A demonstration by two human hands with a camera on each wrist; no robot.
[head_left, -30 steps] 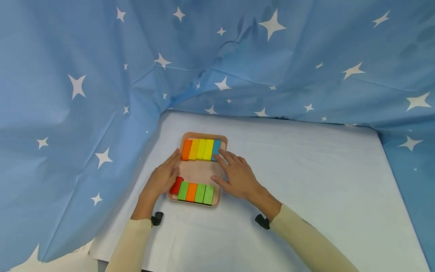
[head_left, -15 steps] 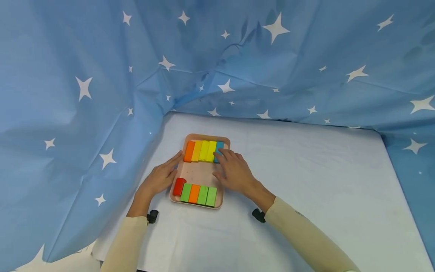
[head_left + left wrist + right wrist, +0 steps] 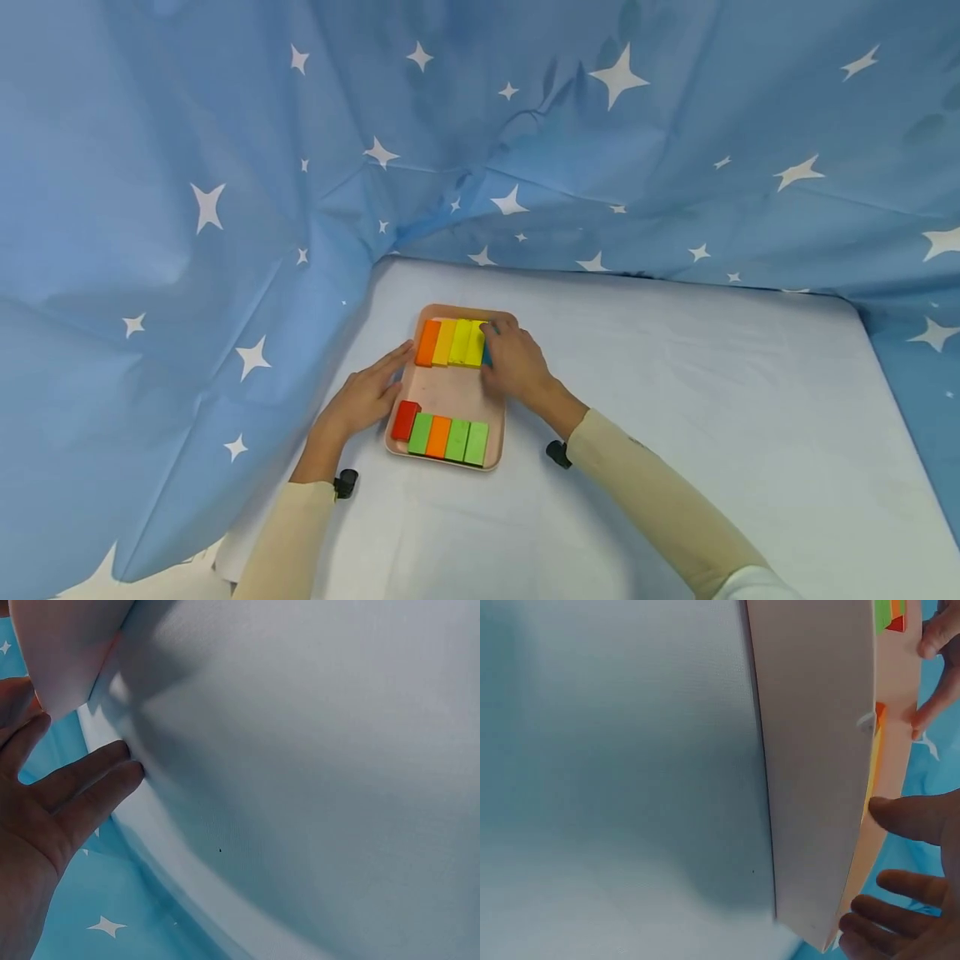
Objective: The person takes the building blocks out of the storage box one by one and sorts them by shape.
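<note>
The fingers point(image 3: 892, 915) of the right hand point(image 3: 516, 360) are bent over the blue block point(image 3: 487, 357), the thumb apart from them; the hand hides most of this block, so I cannot tell if they pinch it. Half a second ago more of the blue block was visible. Now the right hand reaches further over it, which suggests that the work is at this block. The left hand point(image 3: 365, 400) stays beside the left rim of the tray point(image 3: 448, 388), its fingers nearly straight and a little spread.

The blue block lies in the tray, at the right end of the far row. This row counts five: one orange block point(image 3: 428, 343), one amber block point(image 3: 442, 342), two yellow blocks point(image 3: 461, 342) and the blue one. The near row also counts five: one red block point(image 3: 405, 421), slightly out of line, three green blocks point(image 3: 457, 441) and one orange between greens. Ten blocks in one tray, then, on one white desk point(image 3: 645, 375), before a blue starry curtain point(image 3: 675, 158).
</note>
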